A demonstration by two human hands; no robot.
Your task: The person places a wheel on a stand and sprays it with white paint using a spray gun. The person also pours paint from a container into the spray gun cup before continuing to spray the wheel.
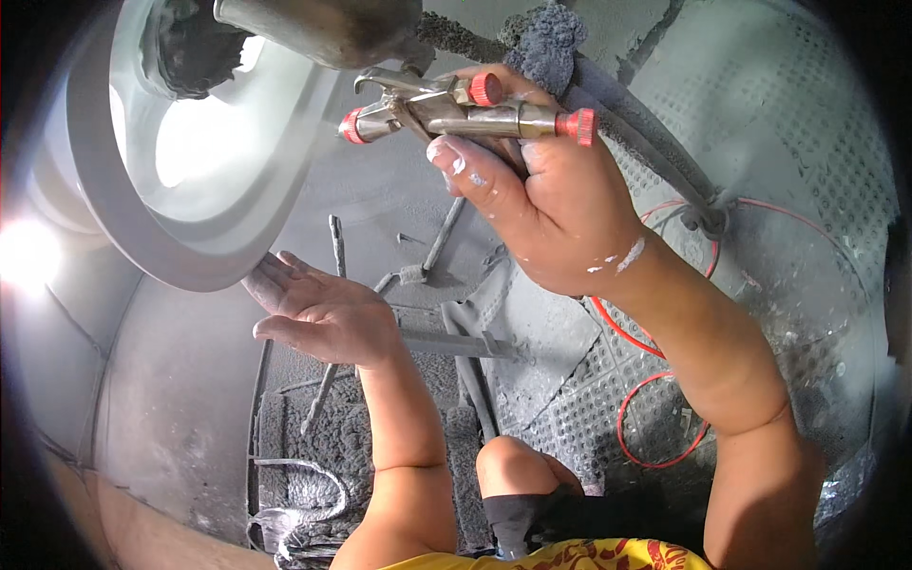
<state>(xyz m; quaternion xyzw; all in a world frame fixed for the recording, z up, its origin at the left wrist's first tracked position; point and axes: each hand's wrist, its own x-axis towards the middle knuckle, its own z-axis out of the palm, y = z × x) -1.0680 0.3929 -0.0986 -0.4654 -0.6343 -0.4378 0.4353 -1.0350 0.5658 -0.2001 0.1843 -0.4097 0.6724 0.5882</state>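
Observation:
My right hand (551, 204) is wrapped round the handle of a metal spray gun (465, 116) with red knobs and a red-ringed nozzle. The nozzle points left at a large, white, rounded piece (171, 252) with a wide smooth rim, perhaps a ceramic basin. A metal paint cup (328, 24) sits above the gun, cut off by the top edge. My left hand (328, 309) is palm up with its fingers extended, the fingertips against or just under the rim's lower edge. White splashes mark my right thumb and wrist.
A crusted hose (655, 142) runs from behind the gun to the right. Thin red tubing (622, 418) loops over the studded floor mat (589, 399). Grey-coated rods (337, 247) and a rough, caked block (332, 427) lie below my left hand. A bright lamp (27, 255) glows at left.

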